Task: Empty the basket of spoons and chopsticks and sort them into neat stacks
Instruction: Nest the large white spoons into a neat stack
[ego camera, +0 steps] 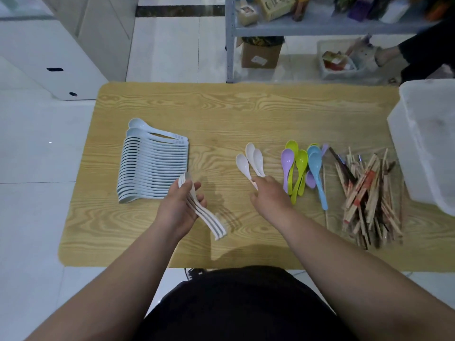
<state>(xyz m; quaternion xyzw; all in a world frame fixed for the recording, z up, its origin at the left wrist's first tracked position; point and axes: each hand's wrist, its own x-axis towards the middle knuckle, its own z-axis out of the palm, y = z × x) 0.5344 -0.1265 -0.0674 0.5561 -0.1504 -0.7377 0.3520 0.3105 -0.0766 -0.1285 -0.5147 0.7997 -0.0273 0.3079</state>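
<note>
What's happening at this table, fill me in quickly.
A person is sorting cutlery on the wooden table. The left hand grips a few nested white spoons beside the long stack of spoons. The right hand touches the handles of three loose white spoons; a grip isn't clear. Coloured spoons lie loose further right, then a jumbled pile of chopsticks beside the white plastic basket.

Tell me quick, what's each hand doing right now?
Left hand: grips a nested stack of white spoons.
Right hand: pinches the handles of three loose white spoons.
</note>
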